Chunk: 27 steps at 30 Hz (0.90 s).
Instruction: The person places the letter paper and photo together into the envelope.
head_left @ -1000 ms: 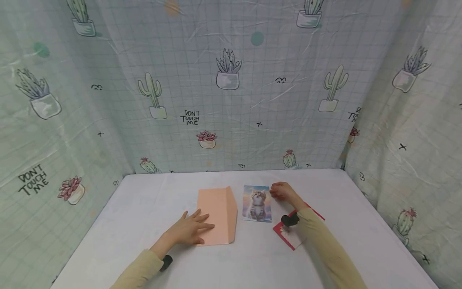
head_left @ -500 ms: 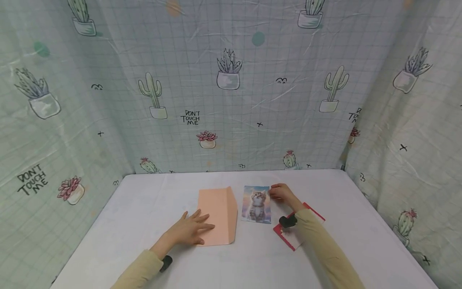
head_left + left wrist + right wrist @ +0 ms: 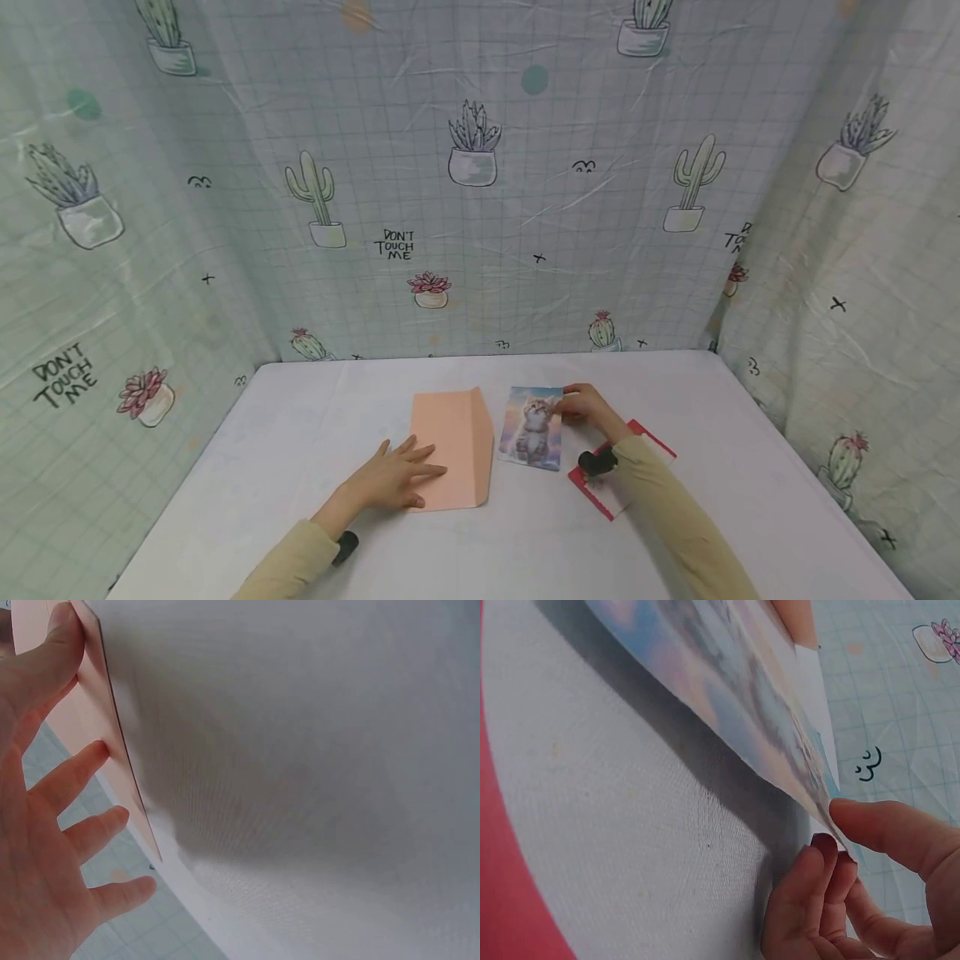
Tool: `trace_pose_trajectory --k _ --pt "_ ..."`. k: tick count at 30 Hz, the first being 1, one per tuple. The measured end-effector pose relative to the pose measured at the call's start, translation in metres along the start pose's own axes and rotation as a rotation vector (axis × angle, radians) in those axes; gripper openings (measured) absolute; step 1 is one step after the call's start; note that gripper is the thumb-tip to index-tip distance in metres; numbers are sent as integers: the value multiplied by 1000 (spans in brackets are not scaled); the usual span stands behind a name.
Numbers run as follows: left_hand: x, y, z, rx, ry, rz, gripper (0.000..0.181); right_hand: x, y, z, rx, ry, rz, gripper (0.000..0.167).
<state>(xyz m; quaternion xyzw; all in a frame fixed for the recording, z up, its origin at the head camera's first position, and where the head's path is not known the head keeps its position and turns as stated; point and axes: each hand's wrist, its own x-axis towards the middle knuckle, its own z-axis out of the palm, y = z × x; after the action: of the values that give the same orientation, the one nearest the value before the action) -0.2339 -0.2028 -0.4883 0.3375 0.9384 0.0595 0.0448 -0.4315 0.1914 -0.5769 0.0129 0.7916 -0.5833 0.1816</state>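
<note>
I see the right hand point(image 3: 588, 404) pinching the kitten card point(image 3: 531, 429) by one edge, so it could bend or slip. The left hand point(image 3: 392, 480), spread on the envelope point(image 3: 448, 421) beneath it, might crease it by pressing hard.

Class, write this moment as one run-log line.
left hand rests on peach envelope | right hand pinches kitten card | red-edged card partly behind right sleeve

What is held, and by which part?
The kitten card, high on its right edge, by the right grip; the left grip rests on the envelope.
</note>
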Motion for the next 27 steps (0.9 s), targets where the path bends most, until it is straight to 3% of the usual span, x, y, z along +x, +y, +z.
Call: trace_pose_trajectory --k 3,6,8,9,11,13,14,15,16,18,20,21,24,27 --pt "-1 1 -1 -6 2 -1 51 30 24 -7 75 -36 21 70" --pt "-3 2 -2 -11 6 -1 51 33 31 -9 149 -68 26 69" --pt "-3 3 -3 -14 7 -1 51 25 27 -9 180 -89 29 67" --pt "-4 3 -3 -12 8 1 51 9 18 -7 193 -97 16 65" --pt "-4 3 -3 -6 9 5 51 4 19 -8 228 -120 -20 61" --pt "-3 2 -2 2 9 9 51 0 23 -13 279 -178 -97 51" --pt "-3 2 -1 5 8 11 51 -6 25 -15 258 -229 -186 48" --pt "-3 2 0 7 8 12 51 -11 25 -17 274 -259 -225 45" --pt "-3 2 0 7 9 13 52 -6 31 -20 286 -270 -239 45" --pt "-3 1 1 7 8 13 52 -23 22 -19 288 -277 -248 44" --pt "-4 2 1 12 9 14 52 -26 22 -21 313 -326 -291 43" --pt "-4 2 1 15 12 15 52 -32 13 -18 351 -290 -217 43" --pt "-5 3 1 30 19 17 51 -57 -11 -8 343 -250 -139 50" --pt "-6 4 0 52 36 21 51 -98 -50 11 293 -123 3 56"
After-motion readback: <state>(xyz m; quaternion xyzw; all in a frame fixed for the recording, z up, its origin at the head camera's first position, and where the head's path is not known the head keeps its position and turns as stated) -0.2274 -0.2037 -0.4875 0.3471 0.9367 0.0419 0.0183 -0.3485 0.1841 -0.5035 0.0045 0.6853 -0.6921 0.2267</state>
